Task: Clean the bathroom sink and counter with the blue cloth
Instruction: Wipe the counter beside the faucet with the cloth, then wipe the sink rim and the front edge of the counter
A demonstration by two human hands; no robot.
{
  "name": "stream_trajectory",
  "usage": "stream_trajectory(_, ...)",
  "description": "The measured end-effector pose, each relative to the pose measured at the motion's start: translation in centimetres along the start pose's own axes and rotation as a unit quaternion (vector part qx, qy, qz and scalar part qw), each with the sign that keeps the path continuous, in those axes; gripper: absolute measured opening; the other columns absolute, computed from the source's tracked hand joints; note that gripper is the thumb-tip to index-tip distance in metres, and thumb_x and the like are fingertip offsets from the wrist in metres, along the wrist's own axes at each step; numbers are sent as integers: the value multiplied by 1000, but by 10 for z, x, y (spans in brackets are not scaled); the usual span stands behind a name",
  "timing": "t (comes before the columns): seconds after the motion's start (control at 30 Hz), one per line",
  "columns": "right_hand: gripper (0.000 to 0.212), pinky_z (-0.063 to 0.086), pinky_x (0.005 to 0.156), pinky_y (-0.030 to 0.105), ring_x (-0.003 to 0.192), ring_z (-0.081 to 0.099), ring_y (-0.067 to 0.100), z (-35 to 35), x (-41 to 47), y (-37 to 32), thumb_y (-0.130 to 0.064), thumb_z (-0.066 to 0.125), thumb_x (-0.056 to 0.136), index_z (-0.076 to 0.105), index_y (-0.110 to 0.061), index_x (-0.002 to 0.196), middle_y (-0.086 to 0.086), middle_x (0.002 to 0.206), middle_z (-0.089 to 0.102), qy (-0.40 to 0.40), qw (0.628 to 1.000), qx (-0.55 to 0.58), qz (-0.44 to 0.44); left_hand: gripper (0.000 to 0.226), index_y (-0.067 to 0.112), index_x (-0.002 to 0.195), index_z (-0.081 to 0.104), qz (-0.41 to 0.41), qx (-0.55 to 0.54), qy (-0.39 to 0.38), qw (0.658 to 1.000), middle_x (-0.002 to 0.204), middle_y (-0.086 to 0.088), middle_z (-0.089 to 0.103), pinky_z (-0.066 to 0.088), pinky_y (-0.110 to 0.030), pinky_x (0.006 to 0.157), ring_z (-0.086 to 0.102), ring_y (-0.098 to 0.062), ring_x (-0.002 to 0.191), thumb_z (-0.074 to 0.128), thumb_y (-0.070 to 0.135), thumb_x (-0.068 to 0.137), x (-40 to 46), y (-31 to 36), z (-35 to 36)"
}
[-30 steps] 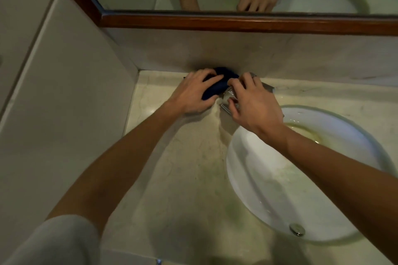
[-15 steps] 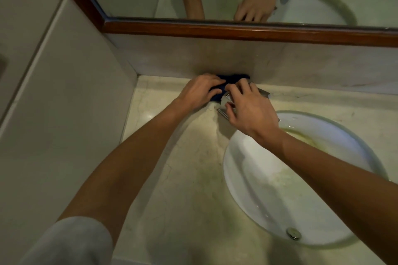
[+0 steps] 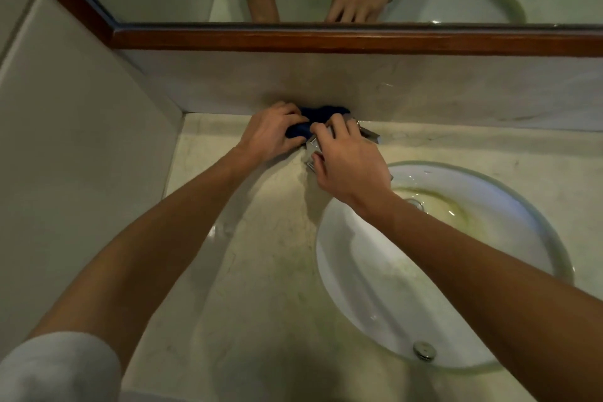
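A dark blue cloth (image 3: pixel 311 119) is bunched behind the chrome faucet (image 3: pixel 367 136), against the marble backsplash. My left hand (image 3: pixel 269 134) grips the cloth's left part. My right hand (image 3: pixel 349 161) covers the faucet, with its fingertips touching the cloth's right end; most of the faucet is hidden under it. The white round sink (image 3: pixel 365 287) lies to the right on the beige marble counter (image 3: pixel 254 271). My right forearm crosses over the basin.
A wood-framed mirror (image 3: pixel 326 39) runs above the backsplash and reflects both arms. A tiled wall (image 3: pixel 75 157) closes off the counter's left side. The basin has a yellowish stain near its drain (image 3: pixel 416 204) and a chrome overflow cap (image 3: pixel 424 350) at its near wall.
Both hands stay at the faucet, with the cloth worked a little further back behind it. The head camera has shifted slightly.
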State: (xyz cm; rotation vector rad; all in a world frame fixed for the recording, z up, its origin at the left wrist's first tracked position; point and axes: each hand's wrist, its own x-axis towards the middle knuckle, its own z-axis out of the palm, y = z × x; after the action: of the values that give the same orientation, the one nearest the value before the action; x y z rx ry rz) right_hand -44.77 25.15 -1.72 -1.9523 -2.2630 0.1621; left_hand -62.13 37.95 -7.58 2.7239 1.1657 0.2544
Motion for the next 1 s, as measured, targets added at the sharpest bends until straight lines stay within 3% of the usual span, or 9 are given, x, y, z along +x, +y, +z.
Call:
stream_trajectory(0.17, 41, 58, 66, 42, 123, 50, 34, 3, 2, 1, -32, 51, 97, 50, -14, 134, 15, 135, 48, 12, 1000, 10, 6, 23, 11, 96, 77, 38, -85, -62, 994, 94, -9, 76, 49, -37, 65, 69, -31, 85, 59, 22, 87, 33, 38, -9)
stream_trajectory(0.27, 45, 58, 72, 44, 124, 50, 33, 1, 4, 0, -33, 52, 96, 49, -15, 137, 14, 137, 49, 10, 1000, 24, 12, 28, 14, 118, 74, 31, -146, -63, 987, 112, -7, 76, 57, -39, 83, 70, -26, 101, 65, 14, 91, 30, 42, -13)
stream_trajectory(0.37, 50, 55, 85, 44, 120, 51, 30, -3, 3, -1, -37, 52, 95, 49, -16, 140, 10, 131, 52, 23, 998, 56, 20, 39, 14, 141, 60, -123, -174, 87, 973, 141, -4, 63, 43, -32, 112, 56, -15, 131, 53, 20, 103, -15, 46, 2)
stream_trajectory(0.47, 51, 48, 97, 38, 119, 51, 21, -10, 2, -1, -42, 52, 97, 51, -17, 141, 4, 129, 56, 51, 984, 167, 46, 39, 13, 141, 60, -324, -215, 236, 890, 142, -1, 60, 42, -31, 113, 52, -11, 131, 46, 19, 105, -75, 91, 32)
stream_trajectory(0.6, 23, 52, 88, 18, 103, 63, 1, -31, -2, 21, -15, 55, 103, 69, -17, 122, -7, 116, 69, 138, 837, 499, 174, 42, 9, 136, 63, -367, -158, 211, 892, 142, -9, 58, 44, -47, 107, 51, -25, 130, 50, 11, 95, -121, 143, 71)
stream_trajectory(0.67, 28, 54, 83, 17, 93, 66, -1, -30, -11, 50, -2, 50, 101, 71, -18, 108, -5, 106, 72, 223, 796, 512, 233, 45, 8, 137, 61, -386, -139, 198, 890, 144, -10, 56, 42, -49, 109, 51, -27, 132, 47, 13, 94, -124, 145, 79)
stream_trajectory(0.73, 33, 56, 88, 31, 94, 64, 4, -10, -18, 83, 3, 49, 95, 71, -20, 104, -4, 106, 70, 241, 835, 433, 238, 48, 9, 141, 57, -420, -138, 180, 879, 148, -9, 53, 39, -47, 113, 47, -26, 137, 42, 17, 96, -120, 144, 79)
stream_trajectory(0.87, 47, 45, 103, 42, 121, 50, 25, 44, -11, 113, -20, 69, 91, 63, -15, 137, 6, 134, 59, 67, 960, 263, 62, 45, 8, 143, 53, -415, -98, 141, 894, 150, -9, 51, 36, -46, 116, 44, -25, 139, 39, 19, 102, -119, 143, 81)
stream_trajectory(1.0, 47, 47, 88, 41, 109, 56, 32, 69, 10, 122, -26, 76, 87, 67, -11, 131, 12, 123, 62, 65, 978, 196, 1, 41, 8, 142, 56, -420, -79, 155, 891, 148, -9, 52, 35, -43, 116, 44, -25, 138, 50, 12, 102, -118, 142, 83)
